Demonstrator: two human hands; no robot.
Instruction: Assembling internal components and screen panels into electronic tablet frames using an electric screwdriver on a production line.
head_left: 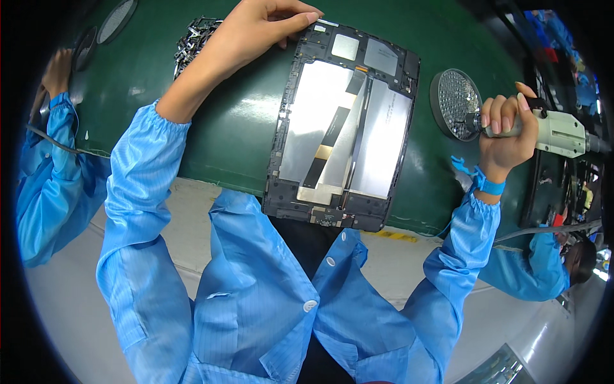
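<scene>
An opened tablet (326,128) with its inner metal plates, dark flex cables and black frame showing lies on the green bench, its lower end over the near edge. My left hand (262,29) pinches the tablet's far left corner between thumb and fingers. To the right, my right hand (510,128) is wrapped round a pale electric screwdriver (561,133), held sideways with its front end toward the left. That end is at the rim of a round dish (455,102) of small shiny pieces, probably screws; the bit itself is hard to make out.
A pile of small black and metal parts (197,41) lies behind my left forearm. Another round dish (116,19) stands at the far left of the green bench (236,144). Blue-sleeved co-workers sit on both sides. A grey cable (550,228) crosses at the right.
</scene>
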